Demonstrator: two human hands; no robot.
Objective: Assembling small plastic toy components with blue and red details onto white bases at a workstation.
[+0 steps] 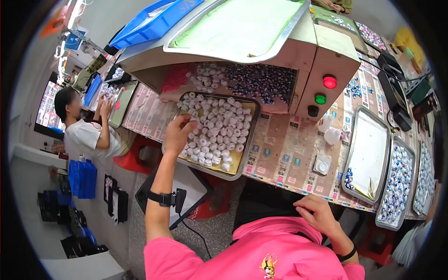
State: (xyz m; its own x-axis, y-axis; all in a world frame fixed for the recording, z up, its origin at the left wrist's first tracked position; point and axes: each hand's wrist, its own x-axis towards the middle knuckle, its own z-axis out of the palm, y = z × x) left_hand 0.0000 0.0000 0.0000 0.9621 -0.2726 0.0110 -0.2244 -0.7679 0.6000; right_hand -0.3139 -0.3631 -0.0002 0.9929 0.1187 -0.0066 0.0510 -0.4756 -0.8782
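Note:
My left hand point(178, 136) is at the left side of a metal tray point(252, 140) full of round white pieces with holes, like large beads point(217, 126). Its fingers are bent together against the beads at the tray's edge; whatever they may hold is too small to make out. Above my lap, by the table's front edge, my right hand point(318, 213) rests loosely bent, fingers apart and nothing in it. Behind the bead tray is the opening of a metal machine housing point(298, 88), where more white beads point(209, 77) and dark blue patterned pieces point(261, 81) lie.
A green-coated tray point(233, 28) and a blue bin point(154, 21) sit atop the housing. A red lamp point(329, 81) and green button point(319, 98) mark its side. Trays point(357, 154) and a white bottle point(332, 135) stand right. A co-worker point(88, 126) sits left.

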